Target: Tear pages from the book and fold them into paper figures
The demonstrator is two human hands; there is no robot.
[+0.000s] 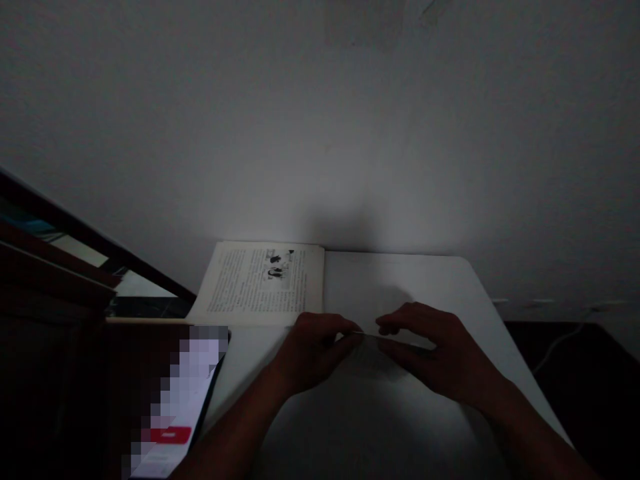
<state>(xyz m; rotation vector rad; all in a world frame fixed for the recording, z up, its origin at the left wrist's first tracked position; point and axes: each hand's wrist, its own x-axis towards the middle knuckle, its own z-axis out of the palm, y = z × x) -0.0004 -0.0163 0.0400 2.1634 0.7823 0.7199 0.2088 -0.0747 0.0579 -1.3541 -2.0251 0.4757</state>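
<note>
The head view is showing the left hand [315, 353] pinching a thin pale piece [371, 341] between thumb and forefinger, over the middle of the white table [440, 280]. The right hand [445, 350] is facing it, thumb and forefinger standing apart; its thumb tip is reaching close to the piece, and from here I cannot tell whether it is touching. In this dim light I am not making out what the piece is. At the table's far left corner a book [233, 280] is lying with a printed, illustrated page up. By the table's near left edge a phone [173, 400] is glowing. Right of the table a white cable [557, 345] is trailing, and behind the table a grey wall [250, 133] is rising.
</note>
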